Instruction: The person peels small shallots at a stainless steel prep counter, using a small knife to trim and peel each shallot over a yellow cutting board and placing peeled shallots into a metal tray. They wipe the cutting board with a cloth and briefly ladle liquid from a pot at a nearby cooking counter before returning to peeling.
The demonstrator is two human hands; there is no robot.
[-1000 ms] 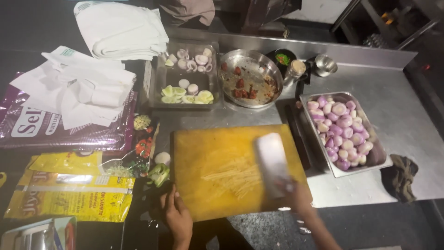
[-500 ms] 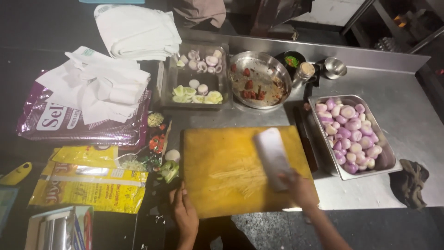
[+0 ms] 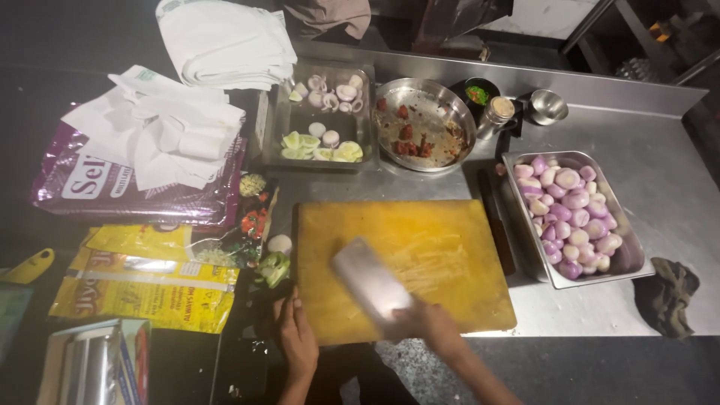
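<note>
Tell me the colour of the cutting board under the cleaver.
Yellow-orange; the cutting board shows best in the head view.

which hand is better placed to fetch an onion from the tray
Left, likely: the right hand grips the cleaver, while the left hand rests free at the cutting board edge, though the onion tray sits rightward.

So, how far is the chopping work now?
Done: sliced onions and lime pieces lie in the steel tray. In hand: the right hand holds a cleaver flat over the yellow cutting board; the left hand rests at its edge. Left: peeled whole onions fill the right tray.
</note>
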